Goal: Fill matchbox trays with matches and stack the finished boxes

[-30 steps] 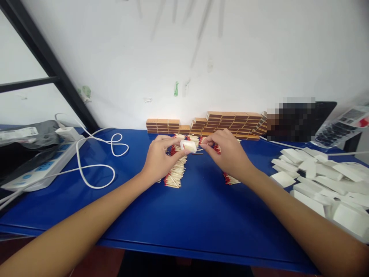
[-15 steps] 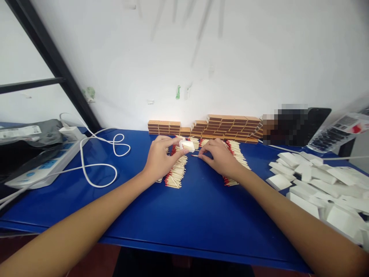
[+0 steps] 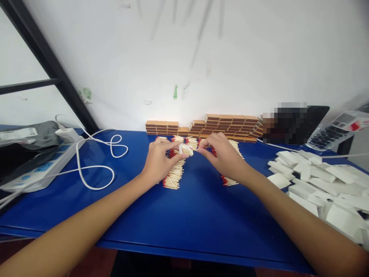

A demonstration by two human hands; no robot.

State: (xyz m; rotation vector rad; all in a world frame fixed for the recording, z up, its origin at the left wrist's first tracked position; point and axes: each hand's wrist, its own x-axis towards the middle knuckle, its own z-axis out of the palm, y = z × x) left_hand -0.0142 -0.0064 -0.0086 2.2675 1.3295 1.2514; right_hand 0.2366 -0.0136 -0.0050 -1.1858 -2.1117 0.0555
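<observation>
My left hand (image 3: 160,159) is closed around the left end of a small white matchbox tray (image 3: 186,150), thumb below and fingers above. Pale matches with red heads show inside this tray. At its right end my right hand (image 3: 220,152) pinches, fingertips close to the tray's edge, on what looks like a match; most of it is hidden by the fingers. A row of loose matches (image 3: 173,179) lies under and beside my left hand. More matches (image 3: 229,181) lie beneath my right hand, partly covered by it.
Stacked brown matchboxes (image 3: 230,125) line the wall at the back. White paper trays (image 3: 323,181) are heaped at the right, with a black phone (image 3: 318,123) and a clear plastic packet (image 3: 340,127) behind. At the left are a power strip (image 3: 43,165) and a looping white cable (image 3: 111,173).
My right hand has moved up and slightly left, bringing the match from just above the table to the tray's right end. The tray in my left hand has tilted a little.
</observation>
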